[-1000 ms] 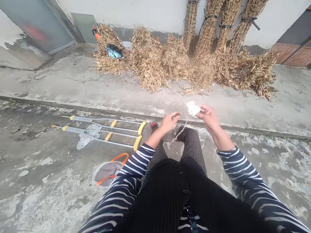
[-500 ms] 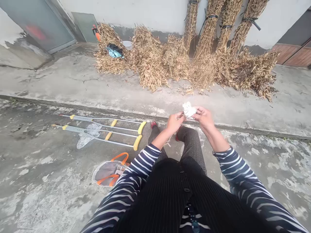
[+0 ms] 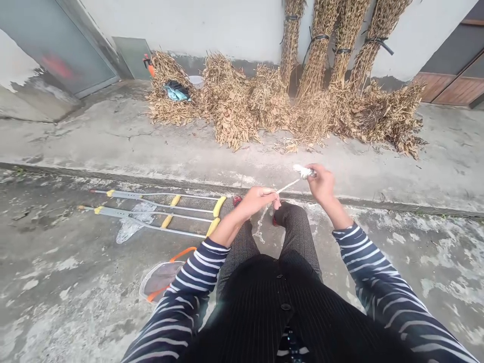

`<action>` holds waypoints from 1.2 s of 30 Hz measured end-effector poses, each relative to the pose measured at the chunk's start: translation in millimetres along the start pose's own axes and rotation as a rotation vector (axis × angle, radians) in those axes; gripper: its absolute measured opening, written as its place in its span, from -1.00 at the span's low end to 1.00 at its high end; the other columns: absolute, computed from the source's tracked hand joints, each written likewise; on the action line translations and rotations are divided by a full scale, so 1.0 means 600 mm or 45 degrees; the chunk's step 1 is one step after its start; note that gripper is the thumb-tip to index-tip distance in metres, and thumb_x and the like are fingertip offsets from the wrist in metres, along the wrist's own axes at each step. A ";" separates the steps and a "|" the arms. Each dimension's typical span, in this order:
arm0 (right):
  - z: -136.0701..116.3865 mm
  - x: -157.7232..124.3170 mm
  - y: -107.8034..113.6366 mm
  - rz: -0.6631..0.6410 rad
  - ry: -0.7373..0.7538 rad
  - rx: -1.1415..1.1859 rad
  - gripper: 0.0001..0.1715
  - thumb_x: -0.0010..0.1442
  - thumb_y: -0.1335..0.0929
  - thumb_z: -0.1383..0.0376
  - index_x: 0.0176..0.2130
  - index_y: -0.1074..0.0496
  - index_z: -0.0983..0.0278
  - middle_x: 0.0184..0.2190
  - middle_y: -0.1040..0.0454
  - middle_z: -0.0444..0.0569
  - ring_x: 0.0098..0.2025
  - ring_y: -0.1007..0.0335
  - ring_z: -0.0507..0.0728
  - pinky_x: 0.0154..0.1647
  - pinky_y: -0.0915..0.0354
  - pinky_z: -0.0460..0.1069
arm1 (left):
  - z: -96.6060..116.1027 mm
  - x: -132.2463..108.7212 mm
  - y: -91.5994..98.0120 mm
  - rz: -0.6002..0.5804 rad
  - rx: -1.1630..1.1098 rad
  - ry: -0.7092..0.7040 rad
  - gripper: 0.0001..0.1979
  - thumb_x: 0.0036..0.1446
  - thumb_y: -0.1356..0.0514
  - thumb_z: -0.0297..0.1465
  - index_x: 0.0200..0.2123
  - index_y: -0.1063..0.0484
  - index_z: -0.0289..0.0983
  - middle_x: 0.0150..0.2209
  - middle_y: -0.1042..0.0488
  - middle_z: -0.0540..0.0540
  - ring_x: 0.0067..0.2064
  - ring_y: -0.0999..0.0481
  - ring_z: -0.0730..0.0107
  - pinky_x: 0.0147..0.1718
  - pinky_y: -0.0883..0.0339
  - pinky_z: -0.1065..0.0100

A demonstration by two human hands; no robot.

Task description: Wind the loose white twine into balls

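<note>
My right hand (image 3: 322,184) is closed on a small white bundle of wound cord (image 3: 302,171), held out above the step edge. A length of white cord (image 3: 288,185) runs taut from the bundle down to my left hand (image 3: 260,201), whose fingers are pinched round it. Below my left hand the loose end of the cord (image 3: 259,233) dangles in front of my legs. The two hands are apart, with the stretched cord between them.
Two crutches with yellow pads (image 3: 170,212) lie on the concrete at left, over a clear plastic bag (image 3: 126,229). A mesh bag with orange handles (image 3: 157,277) sits by my left arm. Dried stalk bundles (image 3: 234,106) line the wall beyond the low step (image 3: 378,202).
My left hand has moved left and down, away from the bundle, drawing the cord out straight. My right hand has shifted slightly right, still holding the bundle. The view has tilted a little.
</note>
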State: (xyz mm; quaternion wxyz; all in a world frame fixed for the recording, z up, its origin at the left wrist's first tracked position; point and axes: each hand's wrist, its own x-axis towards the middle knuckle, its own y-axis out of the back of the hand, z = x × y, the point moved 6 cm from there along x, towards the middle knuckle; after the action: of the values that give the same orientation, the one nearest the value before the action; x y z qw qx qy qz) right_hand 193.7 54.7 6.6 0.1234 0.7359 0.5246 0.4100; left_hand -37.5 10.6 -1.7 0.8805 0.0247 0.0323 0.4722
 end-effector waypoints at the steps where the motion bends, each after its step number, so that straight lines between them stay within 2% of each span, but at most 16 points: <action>1: -0.005 -0.007 -0.010 -0.069 0.085 -0.125 -0.59 0.02 -0.29 0.49 -0.17 -0.58 0.27 -0.19 -0.62 0.10 -0.07 -0.49 0.30 -0.08 -0.39 0.12 | 0.018 0.001 0.005 -0.023 0.026 -0.022 -0.67 0.18 -0.19 -0.24 -0.53 -0.53 -0.30 -0.44 -0.59 -0.11 -0.25 -0.58 0.31 -0.06 -0.37 0.34; 3: -0.016 -0.025 -0.030 -0.227 0.195 -0.271 -0.52 0.02 -0.26 0.56 -0.15 -0.59 0.28 -0.16 -0.63 0.14 -0.01 -0.48 0.32 -0.08 -0.38 0.11 | 0.050 0.013 0.018 -0.015 0.129 -0.061 -0.68 0.19 -0.19 -0.27 -0.52 -0.55 -0.32 -0.45 -0.60 -0.11 -0.29 -0.56 0.36 -0.11 -0.35 0.37; 6: -0.038 -0.054 -0.051 -0.497 0.275 -0.267 -0.48 -0.02 -0.25 0.59 -0.16 -0.61 0.29 -0.16 -0.63 0.13 -0.03 -0.50 0.30 -0.10 -0.37 0.09 | 0.078 0.050 0.040 0.070 0.346 -0.108 -0.69 0.18 -0.21 -0.33 -0.54 -0.56 -0.36 -0.48 -0.59 -0.09 -0.41 -0.46 0.47 -0.26 -0.28 0.42; 9: -0.065 -0.078 -0.054 -0.733 0.254 -0.043 -0.48 -0.07 -0.27 0.58 -0.19 -0.61 0.26 -0.19 -0.63 0.05 -0.12 -0.51 0.25 -0.11 -0.35 0.08 | 0.078 0.094 0.062 0.160 0.529 -0.151 -0.70 0.19 -0.21 -0.37 -0.54 -0.56 -0.38 -0.52 -0.56 -0.06 -0.49 -0.35 0.53 -0.37 -0.20 0.45; 11: -0.079 -0.088 -0.046 -0.805 0.141 0.225 -0.52 -0.05 -0.30 0.54 -0.17 -0.59 0.23 -0.18 -0.63 -0.01 -0.13 -0.53 0.21 -0.12 -0.36 0.06 | 0.063 0.119 0.073 0.188 0.609 -0.159 -0.69 0.20 -0.19 -0.39 -0.54 -0.57 -0.38 -0.53 -0.57 -0.05 -0.51 -0.33 0.54 -0.39 -0.18 0.46; 13: -0.088 -0.093 -0.036 -0.816 -0.023 0.523 -0.52 -0.03 -0.36 0.48 -0.08 -0.55 0.22 -0.17 -0.64 -0.04 -0.17 -0.55 0.17 -0.16 -0.37 0.03 | 0.036 0.136 0.079 0.170 0.611 -0.133 -0.68 0.21 -0.18 -0.39 -0.55 -0.57 -0.37 -0.52 -0.58 -0.06 -0.50 -0.35 0.52 -0.39 -0.19 0.46; 16: -0.091 -0.095 -0.032 -0.785 -0.261 0.834 -0.35 -0.08 -0.46 0.41 0.05 -0.50 0.20 -0.18 -0.65 -0.07 -0.34 -0.52 0.09 -0.30 -0.38 -0.03 | -0.016 0.144 0.076 0.110 0.499 -0.054 -0.69 0.22 -0.16 -0.38 -0.51 -0.58 -0.36 -0.51 -0.58 -0.06 -0.49 -0.40 0.49 -0.37 -0.23 0.45; 19: -0.084 -0.090 -0.035 -0.707 -0.402 1.034 -0.40 -0.19 -0.56 0.38 -0.07 -0.57 0.23 -0.20 -0.67 -0.05 -0.28 -0.57 0.12 -0.27 -0.42 -0.03 | -0.054 0.132 0.067 0.146 0.455 -0.014 -0.73 0.19 -0.18 -0.37 -0.49 -0.58 -0.35 -0.48 -0.60 -0.07 -0.42 -0.47 0.43 -0.27 -0.31 0.41; 22: -0.070 -0.085 -0.044 -0.639 -0.534 1.173 -0.42 -0.29 -0.60 0.38 -0.17 -0.59 0.24 -0.25 -0.68 -0.05 -0.22 -0.61 0.16 -0.21 -0.47 -0.01 | -0.065 0.109 0.048 0.262 0.269 -0.087 -0.83 0.10 -0.24 -0.43 -0.29 -0.62 -0.35 -0.28 -0.65 -0.11 -0.21 -0.57 0.34 -0.09 -0.37 0.35; 24: -0.060 -0.083 -0.051 -0.642 -0.621 1.206 -0.36 -0.31 -0.61 0.38 -0.14 -0.56 0.21 -0.33 -0.68 -0.10 -0.33 -0.60 0.15 -0.28 -0.48 0.00 | -0.068 0.094 0.024 0.243 0.018 -0.112 -0.70 0.02 -0.27 -0.48 -0.13 -0.61 -0.34 -0.14 -0.65 -0.15 -0.11 -0.59 0.30 -0.05 -0.41 0.32; 26: -0.052 -0.083 -0.056 -0.663 -0.709 1.205 -0.36 -0.34 -0.61 0.40 -0.17 -0.53 0.21 -0.41 -0.66 -0.13 -0.43 -0.57 0.13 -0.39 -0.47 -0.01 | -0.072 0.083 -0.003 0.172 -0.201 -0.069 -0.59 -0.06 -0.28 -0.51 -0.06 -0.59 -0.34 -0.11 -0.64 -0.18 -0.16 -0.60 0.29 -0.14 -0.47 0.31; 28: -0.046 -0.084 -0.058 -0.681 -0.803 1.200 -0.41 -0.38 -0.59 0.41 -0.26 -0.51 0.22 -0.48 -0.64 -0.15 -0.50 -0.54 0.11 -0.46 -0.45 -0.04 | -0.077 0.076 -0.022 0.137 -0.327 -0.004 -0.55 -0.08 -0.28 -0.50 -0.04 -0.59 -0.36 -0.14 -0.65 -0.19 -0.29 -0.59 0.32 -0.27 -0.49 0.31; 31: -0.042 -0.086 -0.058 -0.716 -0.901 1.226 -0.48 -0.41 -0.58 0.41 -0.33 -0.51 0.24 -0.52 -0.61 -0.14 -0.54 -0.50 0.08 -0.51 -0.44 -0.05 | -0.078 0.075 -0.027 0.174 -0.368 0.020 -0.66 -0.06 -0.31 -0.47 -0.14 -0.61 -0.39 -0.30 -0.64 -0.15 -0.42 -0.54 0.39 -0.34 -0.48 0.33; 34: -0.043 -0.089 -0.057 -0.764 -0.906 1.275 -0.46 -0.39 -0.58 0.41 -0.29 -0.55 0.25 -0.48 -0.62 -0.12 -0.51 -0.52 0.09 -0.50 -0.45 -0.04 | -0.074 0.077 -0.018 0.212 -0.287 0.000 -0.82 -0.03 -0.30 -0.50 -0.30 -0.63 -0.41 -0.49 -0.57 -0.06 -0.46 -0.51 0.43 -0.36 -0.44 0.39; 36: -0.047 -0.091 -0.058 -0.800 -0.872 1.305 -0.40 -0.37 -0.59 0.42 -0.21 -0.58 0.24 -0.42 -0.65 -0.10 -0.47 -0.55 0.10 -0.48 -0.45 -0.05 | -0.072 0.077 -0.012 0.218 -0.208 -0.004 -0.84 -0.01 -0.26 -0.54 -0.34 -0.64 -0.40 -0.53 -0.55 -0.03 -0.47 -0.50 0.45 -0.38 -0.40 0.44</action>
State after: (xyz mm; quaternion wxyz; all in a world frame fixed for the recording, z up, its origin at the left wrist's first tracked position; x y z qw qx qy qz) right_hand 143.8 14.6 -22.7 0.0316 0.6026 0.7719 -0.2003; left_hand -9.8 45.7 -47.1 0.8360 -0.0438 -0.0101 0.5468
